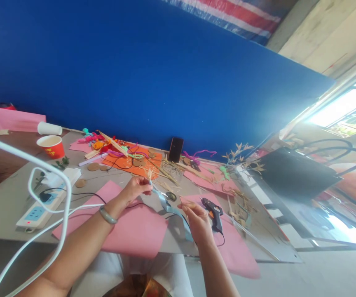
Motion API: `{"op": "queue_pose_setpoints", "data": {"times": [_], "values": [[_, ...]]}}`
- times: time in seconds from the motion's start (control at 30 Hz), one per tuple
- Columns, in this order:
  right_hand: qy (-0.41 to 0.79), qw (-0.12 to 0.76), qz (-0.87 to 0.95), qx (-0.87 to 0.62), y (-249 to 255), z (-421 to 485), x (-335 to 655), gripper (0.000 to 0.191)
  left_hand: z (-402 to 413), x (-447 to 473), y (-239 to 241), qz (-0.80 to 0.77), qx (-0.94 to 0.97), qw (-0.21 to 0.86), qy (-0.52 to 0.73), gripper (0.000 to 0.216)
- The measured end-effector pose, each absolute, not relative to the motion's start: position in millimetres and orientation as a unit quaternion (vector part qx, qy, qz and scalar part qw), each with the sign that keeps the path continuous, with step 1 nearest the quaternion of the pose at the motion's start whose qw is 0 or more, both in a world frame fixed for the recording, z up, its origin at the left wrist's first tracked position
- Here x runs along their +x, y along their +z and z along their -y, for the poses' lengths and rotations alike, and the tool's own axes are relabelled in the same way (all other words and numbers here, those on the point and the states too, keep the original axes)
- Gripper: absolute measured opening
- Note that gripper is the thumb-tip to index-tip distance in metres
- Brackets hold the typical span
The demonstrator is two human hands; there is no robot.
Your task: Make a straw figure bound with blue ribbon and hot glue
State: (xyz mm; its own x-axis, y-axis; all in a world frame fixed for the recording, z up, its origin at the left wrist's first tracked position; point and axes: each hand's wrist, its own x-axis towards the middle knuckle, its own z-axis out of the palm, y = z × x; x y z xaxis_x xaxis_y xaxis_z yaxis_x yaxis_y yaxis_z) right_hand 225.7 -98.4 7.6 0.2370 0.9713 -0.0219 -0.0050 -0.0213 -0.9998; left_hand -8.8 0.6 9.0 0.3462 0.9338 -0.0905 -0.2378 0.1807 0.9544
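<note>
My left hand point(136, 188) is pinched round a small pale dried sprig point(150, 174), with a light blue ribbon point(163, 201) at its stem. From there the ribbon runs down to the right, passing close under my right hand point(198, 216). The right thumb and fingers are pressed together; what they grip, if anything, is too small to make out. Between the hands, on the table, lies a small dark oval object point(171, 196). Right of my right hand, a black hot glue gun point(213, 214) rests on pink paper point(230, 247).
A power strip point(50, 200) with white cables point(68, 194) lies at the left, near a red paper cup point(51, 147). Pipe cleaners and dried stalks cover orange paper point(119, 163). A phone point(176, 149) leans against the blue panel point(153, 74). A black bag point(295, 173) stands right.
</note>
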Motion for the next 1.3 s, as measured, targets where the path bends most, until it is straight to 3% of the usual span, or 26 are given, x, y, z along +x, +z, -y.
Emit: {"op": "queue_pose_setpoints", "data": {"times": [0.27,0.67,0.8,0.93,1.07,1.17,1.23,1.3], "values": [[0.406,0.601,0.440,-0.530,12,115,246,0.024,-5,-9,-2,-0.367,0.462,0.686,0.426,0.019],[0.371,0.578,0.466,-0.558,17,128,253,0.038,-4,-9,2,-0.371,0.444,0.701,0.417,0.022],[0.306,0.546,0.483,-0.613,22,137,256,0.024,-3,-9,4,-0.372,0.440,0.703,0.416,0.023],[0.325,0.554,0.462,-0.611,22,142,264,0.014,-4,-10,2,-0.365,0.446,0.704,0.415,0.021],[0.249,0.568,0.462,-0.634,19,146,281,0.035,-4,-10,3,-0.373,0.437,0.705,0.416,0.021],[0.129,0.499,0.519,-0.682,15,148,298,0.023,-3,-10,6,-0.377,0.432,0.705,0.416,0.022],[0.044,0.396,0.541,-0.741,12,147,311,0.045,-3,-10,6,-0.377,0.433,0.705,0.416,0.023],[-0.029,0.283,0.506,-0.814,8,145,322,0.052,-3,-11,6,-0.377,0.433,0.704,0.418,0.023]]}}
